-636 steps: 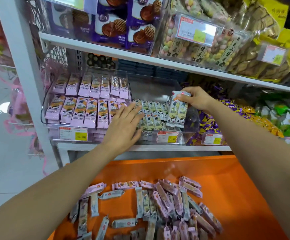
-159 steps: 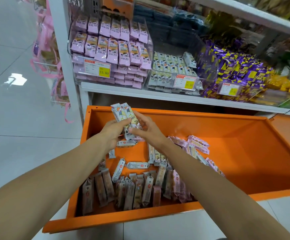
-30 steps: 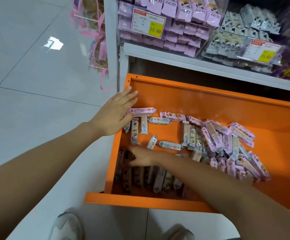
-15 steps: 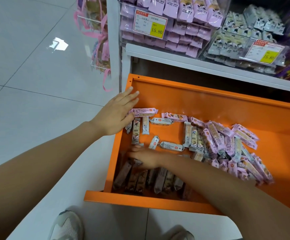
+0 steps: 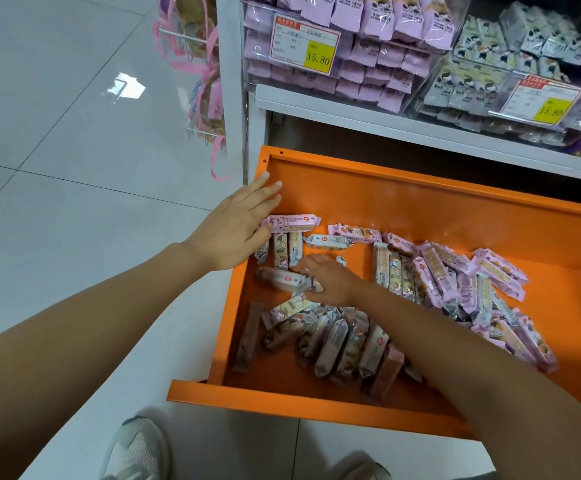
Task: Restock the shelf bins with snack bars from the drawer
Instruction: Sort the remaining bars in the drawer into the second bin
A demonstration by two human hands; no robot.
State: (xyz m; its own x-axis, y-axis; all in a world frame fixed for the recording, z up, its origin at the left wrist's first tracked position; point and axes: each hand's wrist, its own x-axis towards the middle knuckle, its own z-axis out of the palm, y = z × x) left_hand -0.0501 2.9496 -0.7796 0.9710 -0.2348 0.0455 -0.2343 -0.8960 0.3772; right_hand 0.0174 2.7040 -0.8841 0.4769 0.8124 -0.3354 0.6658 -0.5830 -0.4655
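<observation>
Left hand (image 5: 237, 233) rests on the left wall of the drawer (image 5: 316, 403), fingers (image 5: 264, 188) straight and pressed together, probably bracing. Right hand (image 5: 332, 280) is down among the bars (image 5: 438, 278), fingers curled on the end of one white bar (image 5: 282, 279), apparently collecting. Count: one drawer, two well-stocked bins (image 5: 254, 64) on the shelf (image 5: 351, 119) above; loose bars overlap, roughly forty, no exact tally.

A pulled-out orange metal drawer (image 5: 282, 400) is sitting below a white shelf board (image 5: 386, 123) that is bearing two clear plastic bins, one on the left (image 5: 251, 64) and one on the right (image 5: 489, 102). Wrapped snack bars (image 5: 438, 271) are lying in the drawer. The left hand (image 5: 237, 230) is resting on the drawer's left wall, and the right hand (image 5: 330, 278) is lying among the bars.
</observation>
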